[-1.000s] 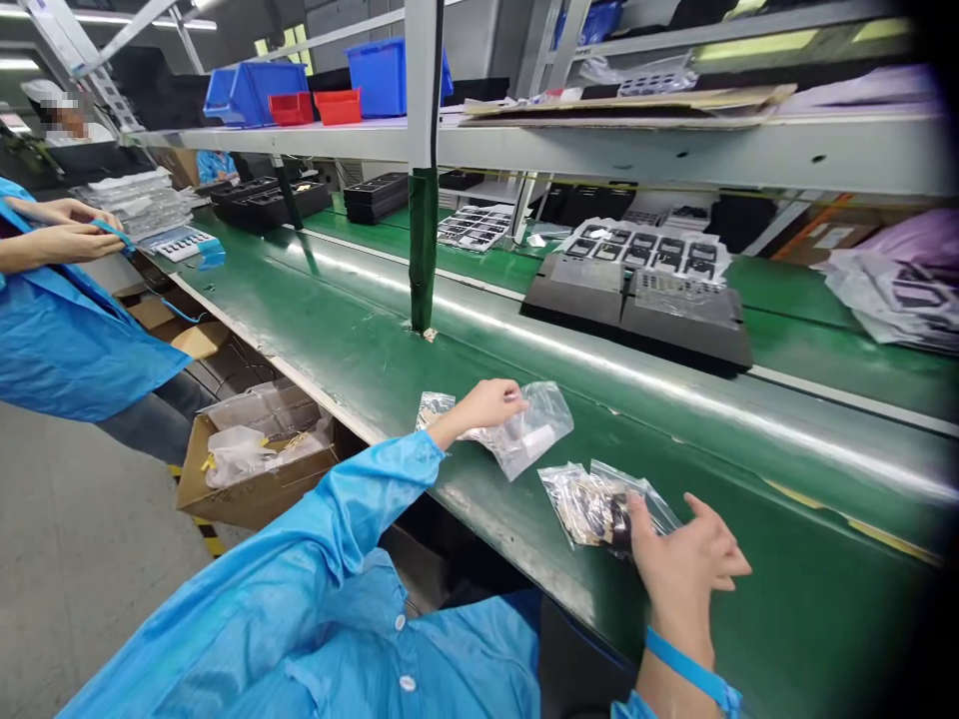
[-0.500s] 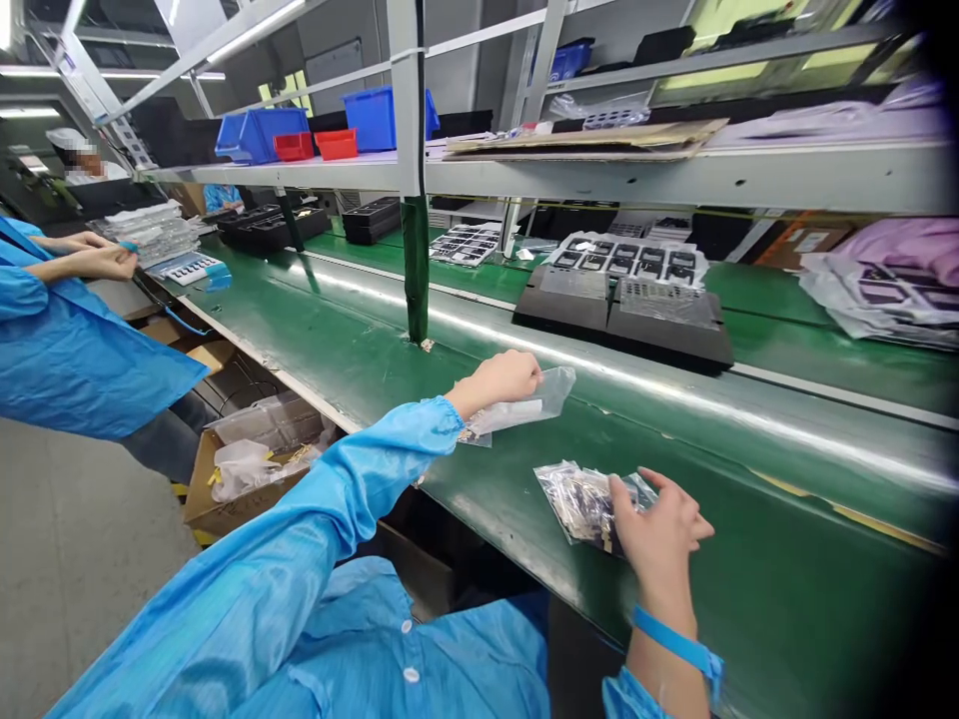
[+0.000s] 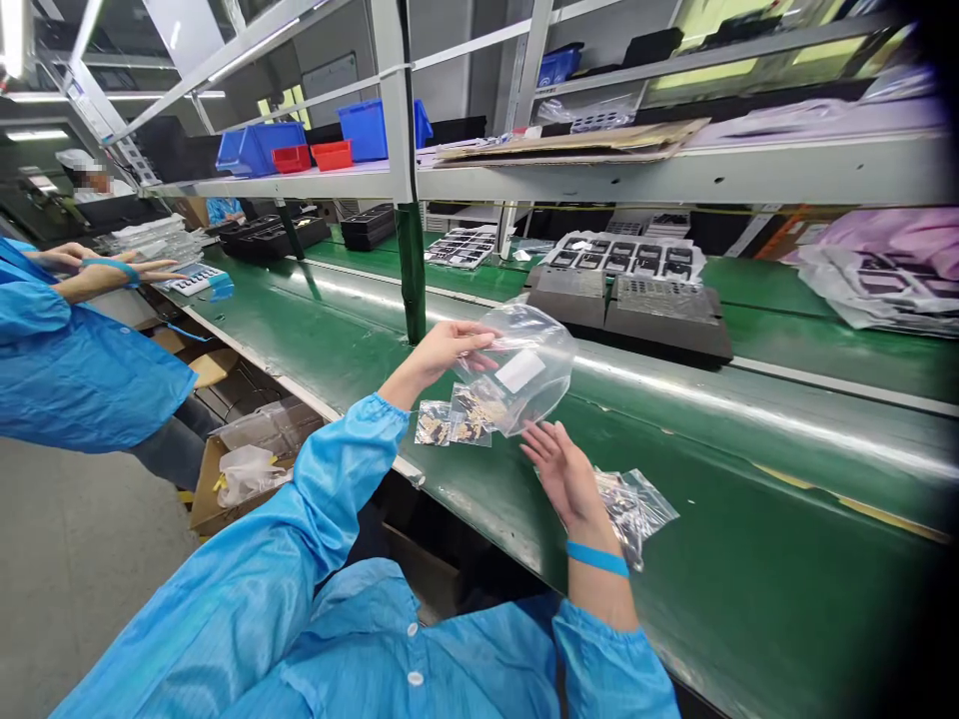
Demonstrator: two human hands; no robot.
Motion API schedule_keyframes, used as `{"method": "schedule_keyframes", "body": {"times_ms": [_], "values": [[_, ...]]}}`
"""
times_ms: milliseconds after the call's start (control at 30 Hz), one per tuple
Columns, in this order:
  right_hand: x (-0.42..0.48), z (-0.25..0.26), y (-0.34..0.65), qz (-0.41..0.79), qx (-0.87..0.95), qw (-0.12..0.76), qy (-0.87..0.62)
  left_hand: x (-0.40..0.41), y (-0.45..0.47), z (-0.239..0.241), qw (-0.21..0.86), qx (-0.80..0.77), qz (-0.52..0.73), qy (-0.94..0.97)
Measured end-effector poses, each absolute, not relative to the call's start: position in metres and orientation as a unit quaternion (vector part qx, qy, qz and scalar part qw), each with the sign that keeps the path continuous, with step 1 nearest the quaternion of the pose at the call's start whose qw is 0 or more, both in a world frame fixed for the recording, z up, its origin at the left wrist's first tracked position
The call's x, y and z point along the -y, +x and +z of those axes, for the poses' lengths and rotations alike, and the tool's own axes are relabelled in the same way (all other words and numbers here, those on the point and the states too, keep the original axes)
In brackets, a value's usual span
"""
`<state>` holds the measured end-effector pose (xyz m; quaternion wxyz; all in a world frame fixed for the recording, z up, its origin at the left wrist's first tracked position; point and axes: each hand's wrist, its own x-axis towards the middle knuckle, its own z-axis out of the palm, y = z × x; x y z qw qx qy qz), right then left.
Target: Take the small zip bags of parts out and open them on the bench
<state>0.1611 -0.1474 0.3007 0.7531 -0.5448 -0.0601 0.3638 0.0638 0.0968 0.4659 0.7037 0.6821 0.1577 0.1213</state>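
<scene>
Fingers (image 3: 479, 345) pinch clear bag (image 3: 524, 369) above belt edge (image 3: 479, 514).

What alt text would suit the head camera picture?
A person's left hand lifts a clear plastic bag above a green bench, while the open right hand reaches toward it over another bag.

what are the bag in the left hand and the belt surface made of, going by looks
Bag, pinched by the left hand: thin, clear, glossy plastic film, it seems; the belt shows through it and it crinkles and shines. It carries a white label.
Belt: probably smooth green rubber or PVC; a long light streak suggests a semi-gloss finish.
</scene>
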Motion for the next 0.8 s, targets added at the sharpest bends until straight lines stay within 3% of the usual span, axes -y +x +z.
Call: {"method": "schedule_keyframes", "body": {"times_ms": [100,200,300,433,533,700,800], "values": [[0.101,0.308,0.141,0.400,0.088,0.773,-0.484,-0.118,0.028,0.448,0.631,-0.273,0.174,0.705],[0.059,0.310,0.123,0.265,0.176,0.726,-0.610,-0.127,-0.008,0.416,0.473,-0.429,0.262,0.724],[0.026,0.312,0.100,0.183,0.265,0.651,-0.687,-0.115,-0.037,0.380,0.320,-0.423,0.348,0.773],[0.007,0.310,0.067,0.235,0.359,0.610,-0.666,-0.098,-0.058,0.347,0.434,-0.334,0.206,0.811],[0.009,0.302,0.058,0.309,0.357,0.612,-0.634,-0.103,-0.068,0.337,0.487,-0.346,0.178,0.782],[0.028,0.298,0.069,0.292,0.259,0.666,-0.636,-0.103,-0.077,0.337,0.461,-0.363,0.186,0.788],[0.070,0.307,0.089,0.288,0.334,0.609,-0.660,-0.095,-0.077,0.347,0.427,-0.365,0.202,0.802]]}}
